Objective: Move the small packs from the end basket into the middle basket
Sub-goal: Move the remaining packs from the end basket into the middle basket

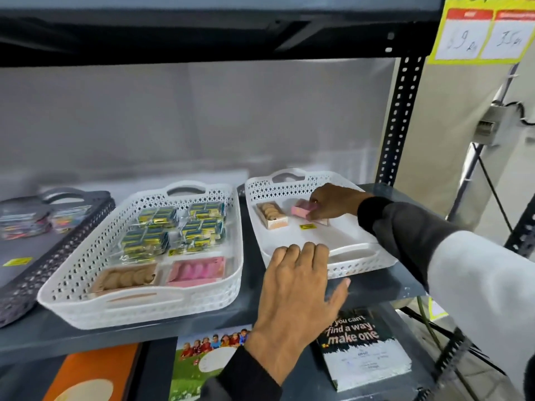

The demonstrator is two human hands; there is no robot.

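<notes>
The white end basket (364, 267) stands at the right of the shelf. Inside it my right hand (333, 202) is shut on a small pink pack (301, 210), just above the basket floor. A brown cookie pack (272, 215) lies beside it to the left. My left hand (298, 287) rests with fingers together on the near rim of the end basket, holding nothing. The white middle basket (86, 273) holds several yellow-blue packs (173, 227), a brown pack (127, 277) and a pink pack (197, 272).
A dark grey basket (58, 250) with colourful packs sits at the far left. The black shelf upright (401, 120) rises behind the end basket. Booklets (362, 348) lie on the lower shelf. Price tags (483, 33) hang top right.
</notes>
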